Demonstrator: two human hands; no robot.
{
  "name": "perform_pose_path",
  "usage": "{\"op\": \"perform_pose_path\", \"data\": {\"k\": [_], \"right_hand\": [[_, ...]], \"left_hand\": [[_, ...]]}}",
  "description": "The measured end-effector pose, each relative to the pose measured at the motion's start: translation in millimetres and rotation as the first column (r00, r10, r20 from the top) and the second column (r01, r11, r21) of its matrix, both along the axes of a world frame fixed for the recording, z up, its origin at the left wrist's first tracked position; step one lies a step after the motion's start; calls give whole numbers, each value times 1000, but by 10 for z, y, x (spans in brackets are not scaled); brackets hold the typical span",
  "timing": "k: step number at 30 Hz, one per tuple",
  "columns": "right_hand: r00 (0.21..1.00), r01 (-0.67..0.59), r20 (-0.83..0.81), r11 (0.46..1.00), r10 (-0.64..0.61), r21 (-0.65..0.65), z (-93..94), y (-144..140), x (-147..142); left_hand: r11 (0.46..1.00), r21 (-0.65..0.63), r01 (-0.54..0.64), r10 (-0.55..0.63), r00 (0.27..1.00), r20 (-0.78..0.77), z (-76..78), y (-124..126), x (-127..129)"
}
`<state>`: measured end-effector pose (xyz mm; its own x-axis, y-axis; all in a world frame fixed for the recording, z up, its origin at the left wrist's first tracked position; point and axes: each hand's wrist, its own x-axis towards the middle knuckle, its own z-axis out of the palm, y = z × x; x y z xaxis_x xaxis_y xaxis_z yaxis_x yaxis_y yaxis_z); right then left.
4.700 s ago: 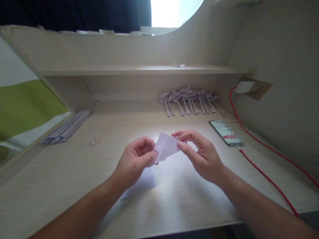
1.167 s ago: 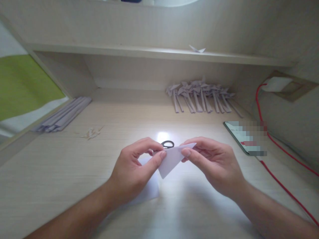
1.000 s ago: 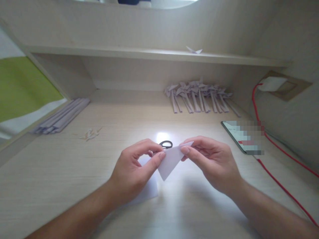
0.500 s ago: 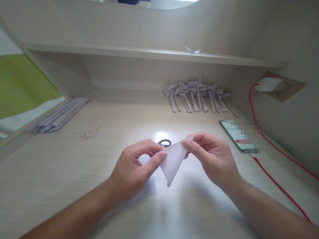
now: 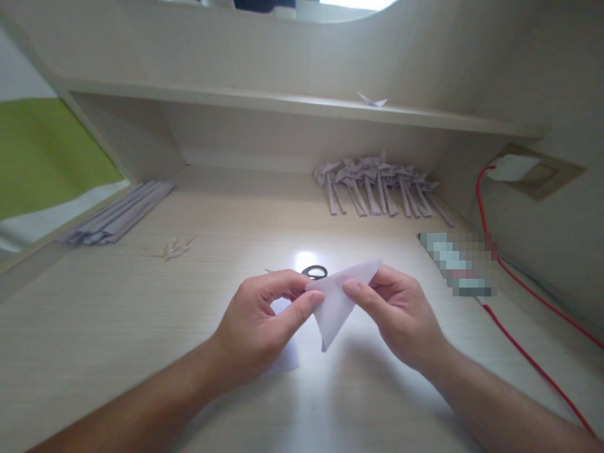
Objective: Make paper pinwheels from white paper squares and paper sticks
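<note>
A white sheet of paper (image 5: 336, 309), folded into a triangle, is held above the desk between both hands, one corner pointing down. My left hand (image 5: 268, 318) pinches its left corner between thumb and fingers. On its right side, my right hand (image 5: 396, 308) grips the paper with the thumb on the front face and the fingers behind. Under my left hand lies another white piece of paper (image 5: 287, 360), partly hidden. Just beyond the hands is the black handle loop of a pair of scissors (image 5: 315, 272); most of the rest is covered.
Several paper pinwheels on rolled sticks (image 5: 372, 185) lie at the back right. Rolled paper sticks (image 5: 120, 212) are stacked at left, near small toothpick-like pieces (image 5: 172, 248). A phone (image 5: 453, 264) and red cable (image 5: 533, 365) lie right. One folded paper piece (image 5: 372, 100) rests on the shelf (image 5: 236, 104).
My right thumb has slid from the paper's upper right corner inward and down onto its face. The paper has tilted slightly. The whole view has shifted a little.
</note>
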<state>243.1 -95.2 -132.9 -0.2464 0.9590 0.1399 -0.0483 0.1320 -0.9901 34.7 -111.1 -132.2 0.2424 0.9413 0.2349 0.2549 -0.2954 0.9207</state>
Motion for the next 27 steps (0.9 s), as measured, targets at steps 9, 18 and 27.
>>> {"op": "perform_pose_path", "data": {"k": [9, 18, 27], "right_hand": [[996, -72, -56, 991, 66, -116, -74, -19, -12], [996, -72, -57, 982, 63, -172, -126, 8, -13], [999, 42, 7, 998, -43, 56, -23, 9, 25]], "left_hand": [[998, 67, 11, -11, 1000, 2, 29, -11, 7], [989, 146, 26, -20, 999, -43, 41, -32, 24], [977, 212, 28, -18, 999, -51, 25, -18, 31]]}}
